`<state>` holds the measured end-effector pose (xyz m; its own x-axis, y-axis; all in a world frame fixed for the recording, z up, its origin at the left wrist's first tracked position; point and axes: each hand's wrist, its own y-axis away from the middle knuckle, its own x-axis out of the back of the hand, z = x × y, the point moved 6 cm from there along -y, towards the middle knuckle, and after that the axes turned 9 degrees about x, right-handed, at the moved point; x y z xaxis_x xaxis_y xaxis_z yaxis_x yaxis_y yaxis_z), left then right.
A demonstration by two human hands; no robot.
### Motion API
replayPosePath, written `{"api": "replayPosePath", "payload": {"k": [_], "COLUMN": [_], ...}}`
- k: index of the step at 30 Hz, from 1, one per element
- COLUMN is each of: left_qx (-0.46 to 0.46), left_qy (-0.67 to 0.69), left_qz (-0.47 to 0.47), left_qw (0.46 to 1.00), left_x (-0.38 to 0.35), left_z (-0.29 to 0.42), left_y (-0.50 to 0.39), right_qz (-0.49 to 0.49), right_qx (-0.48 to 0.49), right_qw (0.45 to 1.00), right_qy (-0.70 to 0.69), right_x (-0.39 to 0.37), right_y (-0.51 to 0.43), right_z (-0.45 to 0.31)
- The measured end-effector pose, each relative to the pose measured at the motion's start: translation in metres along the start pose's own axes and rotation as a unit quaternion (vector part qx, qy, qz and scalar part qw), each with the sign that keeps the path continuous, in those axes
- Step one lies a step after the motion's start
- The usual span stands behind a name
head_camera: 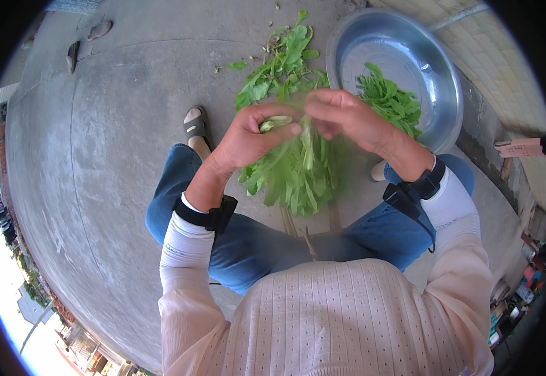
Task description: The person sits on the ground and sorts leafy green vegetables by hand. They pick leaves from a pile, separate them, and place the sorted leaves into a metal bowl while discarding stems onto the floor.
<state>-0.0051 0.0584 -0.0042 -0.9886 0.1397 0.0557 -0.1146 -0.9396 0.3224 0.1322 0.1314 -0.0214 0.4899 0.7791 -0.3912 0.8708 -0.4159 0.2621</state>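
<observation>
My left hand [254,134] grips a bunch of leafy greens [303,183], its pale cut stem ends poking out between thumb and fingers. The leaves hang down between my knees. Close beside it, my right hand [345,115] has its fingers bent near the top of a pale stalk; motion blur hides whether they pinch it. Past my hands, a loose heap of leaves and scraps [277,75] lies on the concrete. To the right, a wide metal basin [416,40] holds a smaller batch of greens [395,103] on its near left side.
A concrete floor [127,141] spreads to the left, with a pair of shoes [72,57] at the upper left. A pale tiled wall [503,66] stands behind the basin. Assorted clutter [526,291] lines the lower right edge. My sandalled foot [197,124] is left of the greens.
</observation>
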Motion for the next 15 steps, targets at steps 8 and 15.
{"api": "replayPosePath", "payload": {"k": [8, 15], "left_qx": [-0.071, -0.031], "left_qy": [0.015, 0.056], "left_qz": [0.034, 0.026], "left_qw": [0.997, 0.998], "left_x": [0.009, 0.014], "left_z": [0.012, 0.014], "left_y": [0.004, 0.007], "right_qz": [-0.02, -0.046], "right_qx": [0.006, 0.03], "right_qw": [0.967, 0.944], "right_qy": [-0.254, -0.324], "right_x": [-0.011, -0.018], "right_y": [-0.008, -0.014], "right_z": [0.007, 0.001]}}
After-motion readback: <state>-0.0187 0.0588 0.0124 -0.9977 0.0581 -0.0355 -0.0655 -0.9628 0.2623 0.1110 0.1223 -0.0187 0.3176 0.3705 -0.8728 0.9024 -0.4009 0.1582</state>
